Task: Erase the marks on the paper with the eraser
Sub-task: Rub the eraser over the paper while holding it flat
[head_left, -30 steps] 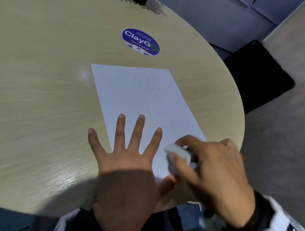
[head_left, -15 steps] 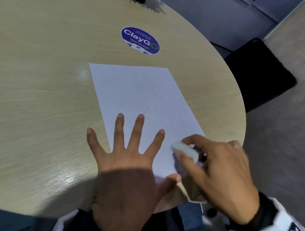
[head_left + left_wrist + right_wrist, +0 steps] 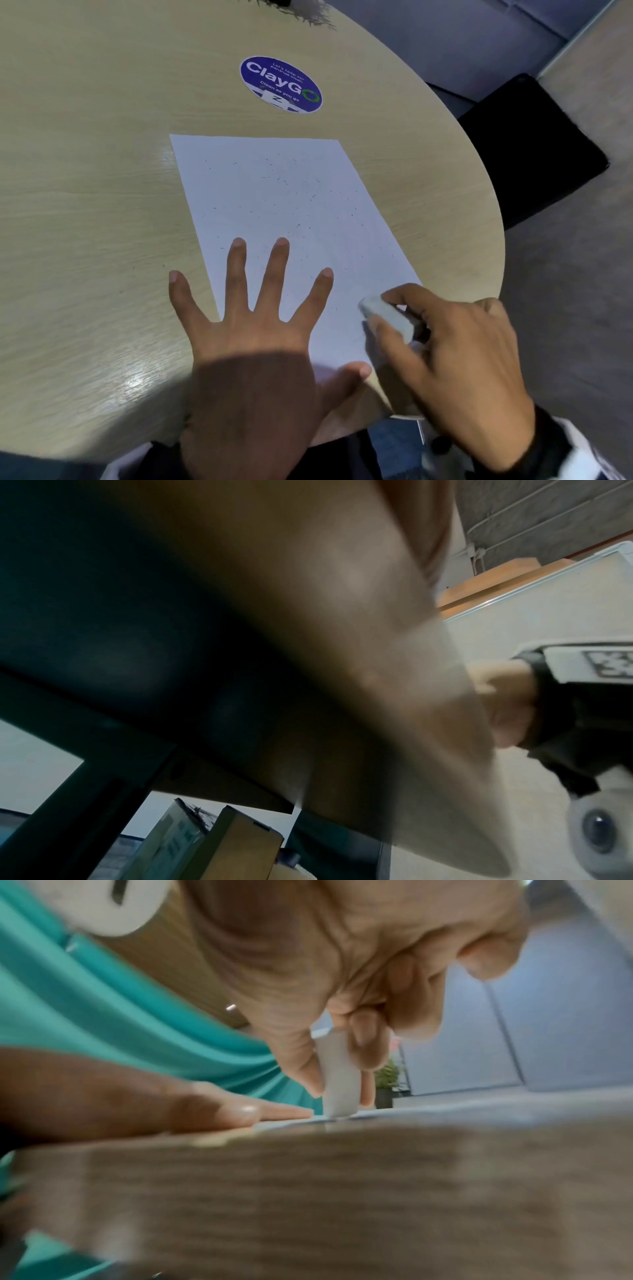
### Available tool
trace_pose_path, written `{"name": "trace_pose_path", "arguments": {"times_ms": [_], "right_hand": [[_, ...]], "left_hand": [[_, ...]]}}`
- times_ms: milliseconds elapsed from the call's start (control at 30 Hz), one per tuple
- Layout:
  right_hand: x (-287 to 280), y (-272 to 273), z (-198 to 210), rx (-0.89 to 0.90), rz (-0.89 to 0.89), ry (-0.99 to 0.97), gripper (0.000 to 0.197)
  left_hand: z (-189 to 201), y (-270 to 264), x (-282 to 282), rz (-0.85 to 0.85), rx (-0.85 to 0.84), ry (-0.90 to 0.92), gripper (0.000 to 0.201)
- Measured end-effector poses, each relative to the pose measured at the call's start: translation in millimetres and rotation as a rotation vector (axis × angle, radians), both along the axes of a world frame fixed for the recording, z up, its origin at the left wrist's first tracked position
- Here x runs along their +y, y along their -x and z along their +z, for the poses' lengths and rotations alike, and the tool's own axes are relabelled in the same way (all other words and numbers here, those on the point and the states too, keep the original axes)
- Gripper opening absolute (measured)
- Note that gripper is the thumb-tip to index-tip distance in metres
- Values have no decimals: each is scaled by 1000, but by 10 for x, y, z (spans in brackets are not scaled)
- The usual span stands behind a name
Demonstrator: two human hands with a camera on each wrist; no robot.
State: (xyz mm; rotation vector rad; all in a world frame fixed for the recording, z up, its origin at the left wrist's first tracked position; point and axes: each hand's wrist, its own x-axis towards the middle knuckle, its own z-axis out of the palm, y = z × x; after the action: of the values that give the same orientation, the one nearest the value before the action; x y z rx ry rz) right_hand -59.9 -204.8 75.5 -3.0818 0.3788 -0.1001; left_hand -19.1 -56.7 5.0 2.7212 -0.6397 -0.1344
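Head view: left hand [image 3: 246, 342] spread flat, pinning paper [image 3: 291, 212] near surface [image 3: 85, 205] front edge; right hand [image 3: 452, 363] pinching eraser [image 3: 385, 313].

Right wrist view: eraser [image 3: 339, 1074] upright, tip touching paper's overhanging right corner; could crumple under hard rubbing.

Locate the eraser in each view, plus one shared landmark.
Head: eraser lower right, on the paper's near right corner, pinched by the right hand.
Left wrist: not in view.
Right wrist: centre, upright, tip on the paper.
Landmark: the left hand's thumb beside it.
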Motion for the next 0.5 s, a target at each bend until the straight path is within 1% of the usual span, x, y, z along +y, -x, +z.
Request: {"name": "trace_pose_path", "arguments": {"times_ms": [100,167,233,300,367,400,500], "right_hand": [[135,31,-49,75,58,-59,27],[37,17,-48,9,11,-78,26],[-33,-1,-37,-58,-26,-45,22],[82,-5,-39,-17,-3,-29,24],[171,7,-78,45,44,-72,29],[127,-5,-85,31,23,-76,30],[-60,-51,-48,-95,-46,-40,25]], "left_hand": [[1,-11,-10,2,13,15,82],[3,-11,-11,2,9,2,84],[3,-5,-10,1,2,-18,85],[-2,-5,-4,1,-2,9,80],[-5,-6,-6,-3,0,31,78],[-5,-10,-8,-4,-5,19,79],[-4,-13,-12,0,-5,-15,85]]}}
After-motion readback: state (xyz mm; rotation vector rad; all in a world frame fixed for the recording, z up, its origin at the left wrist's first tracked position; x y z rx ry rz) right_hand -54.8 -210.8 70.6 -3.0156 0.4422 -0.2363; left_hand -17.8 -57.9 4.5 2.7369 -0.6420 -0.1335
